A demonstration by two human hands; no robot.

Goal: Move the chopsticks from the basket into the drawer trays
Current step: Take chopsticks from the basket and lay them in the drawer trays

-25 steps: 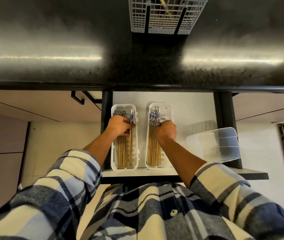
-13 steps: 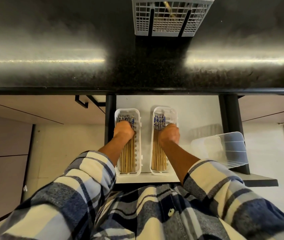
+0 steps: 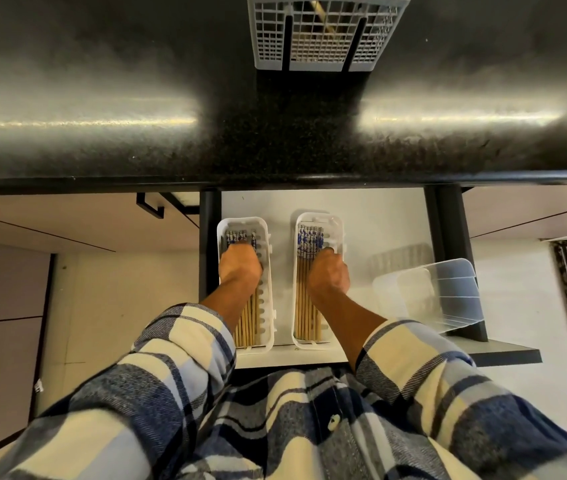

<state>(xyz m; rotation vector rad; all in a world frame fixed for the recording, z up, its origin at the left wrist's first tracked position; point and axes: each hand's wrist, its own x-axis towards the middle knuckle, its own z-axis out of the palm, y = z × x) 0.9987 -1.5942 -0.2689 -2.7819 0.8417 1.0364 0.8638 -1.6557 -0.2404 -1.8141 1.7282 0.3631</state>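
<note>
Two white slotted trays lie side by side in the open drawer (image 3: pixel 379 220). The left tray (image 3: pixel 269 258) and the right tray (image 3: pixel 340 233) each hold several wooden chopsticks with blue patterned tops, seen as the left bundle (image 3: pixel 248 323) and the right bundle (image 3: pixel 307 239). My left hand (image 3: pixel 240 265) lies inside the left tray, fingers curled down over its chopsticks. My right hand (image 3: pixel 329 277) is curled on the right side of the other bundle. The grey mesh basket (image 3: pixel 268 39) stands on the counter at the top, with one chopstick (image 3: pixel 320 10) showing inside.
A clear plastic container (image 3: pixel 427 296) lies tilted at the drawer's right end. The black countertop (image 3: pixel 102 98) overhangs the back of the drawer. A black cabinet handle (image 3: pixel 150 206) sticks out on the left. My plaid sleeves fill the foreground.
My left hand has lowered a blue-tipped chopstick flat among the others in the left tray. Both hands have pressed down lower onto the bundles. The view has shifted slightly.
</note>
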